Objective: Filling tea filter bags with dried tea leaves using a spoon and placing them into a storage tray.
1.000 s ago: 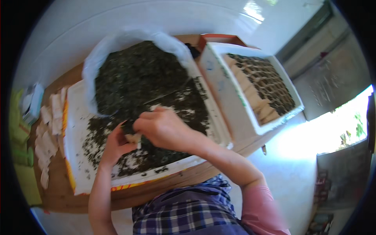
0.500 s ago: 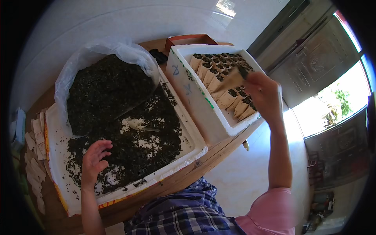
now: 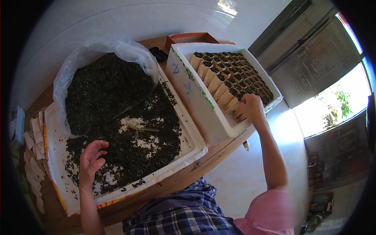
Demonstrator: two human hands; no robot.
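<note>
My left hand [image 3: 92, 160] hovers palm-in over the near left of a white foam tray [image 3: 192, 150], fingers apart and holding nothing. Below it lie loose dark dried leaves [image 3: 129, 172]. A pale scoop [image 3: 135, 124] rests among them. At the right, a deep white foam box [image 3: 196, 105] holds rows of small tan paper packets [image 3: 219, 92], upright with dark leaf showing in their open tops. My right hand [image 3: 252, 106] is closed at the near end of these rows, pinching a paper packet that its fingers mostly hide.
A clear plastic bag [image 3: 64, 84] full of dark leaves stands open on the tray's far side. Flat paper packets [image 3: 35, 168] are piled left of the tray. Behind the foam box lies a reddish shallow box [image 3: 192, 38]. Everything stands on a wooden table [image 3: 184, 170].
My right hand has come down and slightly left, bringing the paper packet from above the box to the near end of the rows. My left hand has barely shifted.
</note>
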